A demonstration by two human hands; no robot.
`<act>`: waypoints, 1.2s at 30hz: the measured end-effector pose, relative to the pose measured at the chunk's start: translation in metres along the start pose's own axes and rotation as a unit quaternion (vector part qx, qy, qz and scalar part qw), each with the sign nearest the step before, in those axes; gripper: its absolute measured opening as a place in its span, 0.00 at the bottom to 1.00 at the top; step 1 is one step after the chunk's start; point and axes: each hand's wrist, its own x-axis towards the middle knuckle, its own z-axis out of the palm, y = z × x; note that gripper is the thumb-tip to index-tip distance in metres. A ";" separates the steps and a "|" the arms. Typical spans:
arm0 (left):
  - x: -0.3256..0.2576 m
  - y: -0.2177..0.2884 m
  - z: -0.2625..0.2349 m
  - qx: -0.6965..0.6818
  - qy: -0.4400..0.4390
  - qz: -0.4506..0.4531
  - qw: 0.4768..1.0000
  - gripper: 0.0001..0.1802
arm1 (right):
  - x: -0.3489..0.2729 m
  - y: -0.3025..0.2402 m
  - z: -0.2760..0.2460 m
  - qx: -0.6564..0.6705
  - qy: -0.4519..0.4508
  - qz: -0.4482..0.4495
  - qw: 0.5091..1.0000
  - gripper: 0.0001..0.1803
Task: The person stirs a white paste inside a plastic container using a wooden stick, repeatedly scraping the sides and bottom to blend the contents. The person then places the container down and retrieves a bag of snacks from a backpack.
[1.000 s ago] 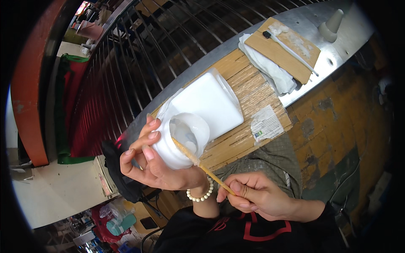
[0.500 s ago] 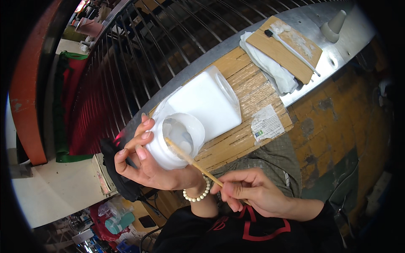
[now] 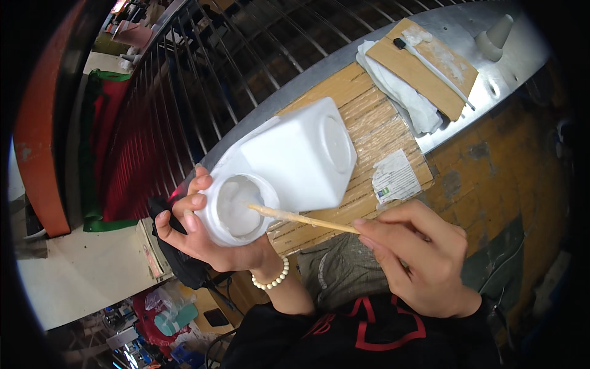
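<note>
One white jar (image 3: 236, 209) cupped in left hand (image 3: 203, 237); one wooden stick (image 3: 304, 218) pinched by right hand (image 3: 421, 255); one white rectangular label (image 3: 393, 178) right on cardboard (image 3: 362, 123).

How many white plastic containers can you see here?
2. A small round jar is held in the left hand. A larger square jug lies on its side on the cardboard behind it. Others may be hidden.
</note>
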 end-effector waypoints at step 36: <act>0.005 0.000 -0.021 0.025 0.025 -0.024 0.999 0.12 | -0.005 0.037 0.077 0.179 0.027 0.039 0.983 0.13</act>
